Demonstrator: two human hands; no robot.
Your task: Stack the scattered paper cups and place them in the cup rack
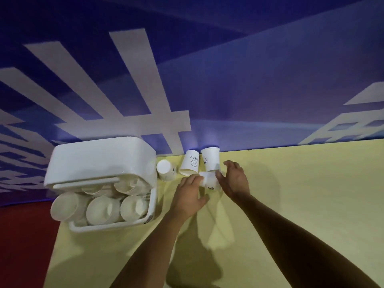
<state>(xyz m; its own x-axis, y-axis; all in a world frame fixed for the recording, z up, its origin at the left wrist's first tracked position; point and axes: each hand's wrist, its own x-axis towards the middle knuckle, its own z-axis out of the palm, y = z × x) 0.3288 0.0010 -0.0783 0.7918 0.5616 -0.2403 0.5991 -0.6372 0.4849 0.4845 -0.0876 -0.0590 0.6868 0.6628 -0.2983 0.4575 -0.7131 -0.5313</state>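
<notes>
a white cup rack [99, 163] sits on the yellow bench [311, 194], with cups stacked inside it. to the right of the rack, the left hand [191, 196] curls its fingers round one end of a paper cup [209, 181] lying on its side. the right hand [234, 179], spread and relaxed, touches the cup's other side. three more cups [190, 163] stand right of the rack, behind the held one.

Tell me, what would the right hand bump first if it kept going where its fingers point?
Probably the tipped cup lying right ahead of it; the right hand looks nearly touching it, though depth is unclear.
</notes>
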